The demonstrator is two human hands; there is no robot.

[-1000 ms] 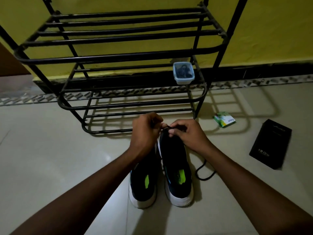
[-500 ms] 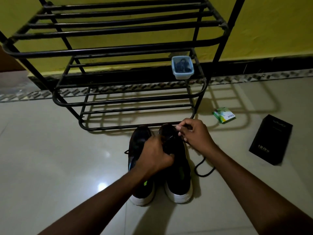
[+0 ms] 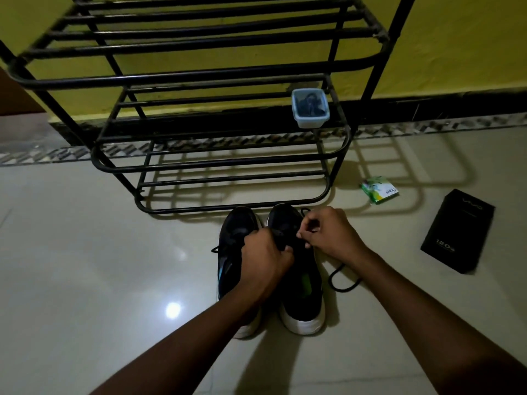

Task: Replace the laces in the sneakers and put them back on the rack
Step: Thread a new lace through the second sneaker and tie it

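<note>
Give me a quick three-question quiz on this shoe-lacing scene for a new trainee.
1. True or false: the two black white-soled sneakers stand on the black metal shoe rack.
2. Which thing sits on a rack shelf? A: pale blue plastic tub. B: green packet. C: black box.
3. Fill in: the loose black lace loops on the floor beside the ___ sneaker.
Key: 1 false, they stand on the floor in front of it; 2 A; 3 right.
</note>
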